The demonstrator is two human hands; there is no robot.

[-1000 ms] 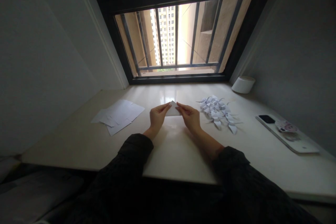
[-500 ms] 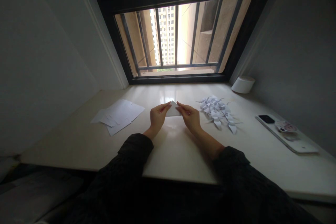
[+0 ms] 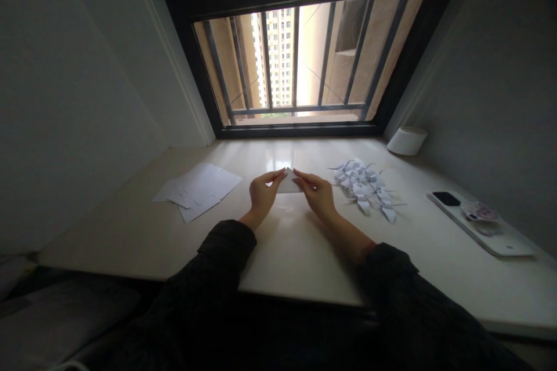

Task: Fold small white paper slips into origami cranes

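Observation:
Between my hands is a small piece of folded white paper (image 3: 289,184), its pointed top facing the window. My left hand (image 3: 264,190) pinches its left side near the tip, thumb and fingers closed. On the other side my right hand (image 3: 318,191) grips the paper the same way, close to the point. Fingertips hide part of both edges. Right of my right hand lies a pile of folded white paper cranes (image 3: 361,182). To the left, several loose white paper sheets (image 3: 209,185) overlap on the white sill (image 3: 287,261).
A white phone (image 3: 483,226) with a cartoon grip on its back lies at the right. Behind it, a white cylinder-shaped object (image 3: 407,141) stands near the wall. A dark-framed window (image 3: 296,131) with bars closes off the far side.
Both hands keep their pinch on the folded paper with hardly any movement. The whole view has shifted slightly, so the things on the sill appear a little further right.

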